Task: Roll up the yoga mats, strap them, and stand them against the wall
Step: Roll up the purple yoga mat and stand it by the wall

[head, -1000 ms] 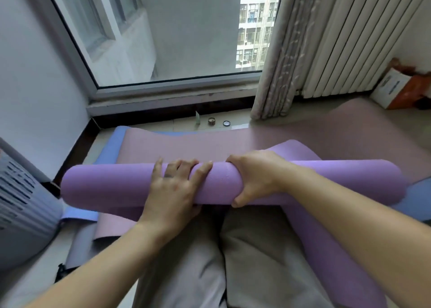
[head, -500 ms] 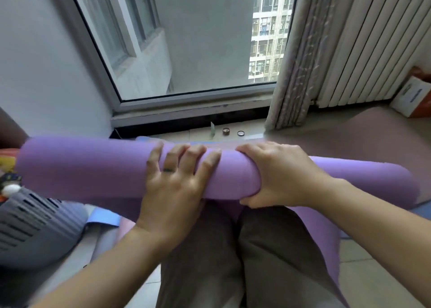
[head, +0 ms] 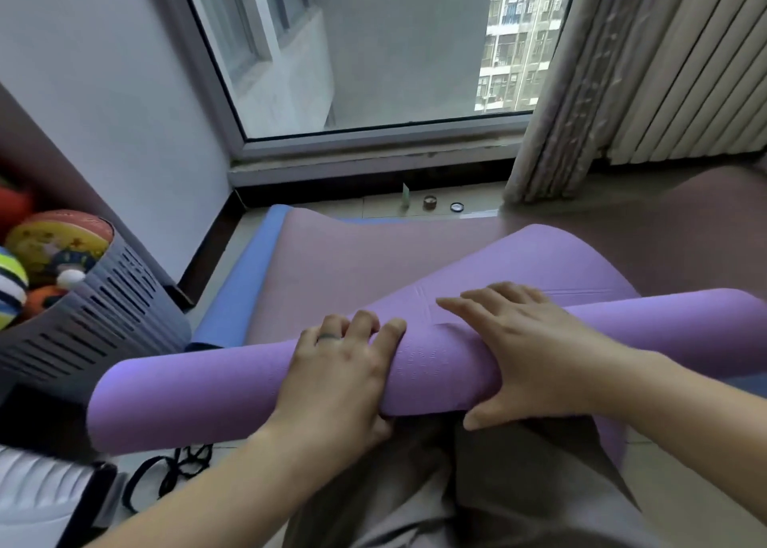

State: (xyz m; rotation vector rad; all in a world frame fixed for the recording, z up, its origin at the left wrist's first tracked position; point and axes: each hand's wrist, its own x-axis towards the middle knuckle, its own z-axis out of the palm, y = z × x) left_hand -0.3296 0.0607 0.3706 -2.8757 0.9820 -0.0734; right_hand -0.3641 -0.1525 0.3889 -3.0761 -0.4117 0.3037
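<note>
The left hand (head: 336, 377) grips the rolled purple mat (head: 186, 402) across the lap (head: 415, 485); the right hand (head: 535, 352) presses it, fingers straight.

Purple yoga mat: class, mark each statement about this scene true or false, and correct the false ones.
1. Both the left hand and the right hand are on the purple roll. True.
2. The mat is rolled up completely. False: an unrolled part lies flat beyond the roll.
3. A strap is tied round the roll. False: the black strap lies on the floor, below the roll's left end.
4. A grey basket holding balls stands at the left. True.
</note>
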